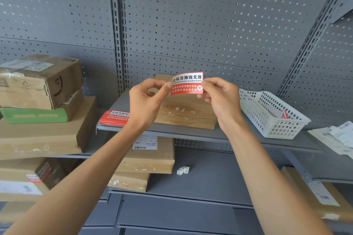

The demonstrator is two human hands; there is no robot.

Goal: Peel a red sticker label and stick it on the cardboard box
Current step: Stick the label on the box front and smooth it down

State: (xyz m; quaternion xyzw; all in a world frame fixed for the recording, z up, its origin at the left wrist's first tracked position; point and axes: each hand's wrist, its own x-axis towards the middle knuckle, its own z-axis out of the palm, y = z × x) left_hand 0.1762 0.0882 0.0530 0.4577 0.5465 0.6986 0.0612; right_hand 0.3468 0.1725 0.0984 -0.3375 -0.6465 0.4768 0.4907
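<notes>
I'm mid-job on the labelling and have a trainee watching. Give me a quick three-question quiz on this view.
1. True or false: the red sticker label is held by both the left hand and the right hand.
2. Which lies on the shelf directly behind the held label?
A. the white basket
B. the cardboard box
C. the stack of red labels
3. Fill in: the crumpled white paper lies on the shelf ______ the one with the basket.

Key
1. True, pinched at its left and right edges.
2. B.
3. Below.
</notes>
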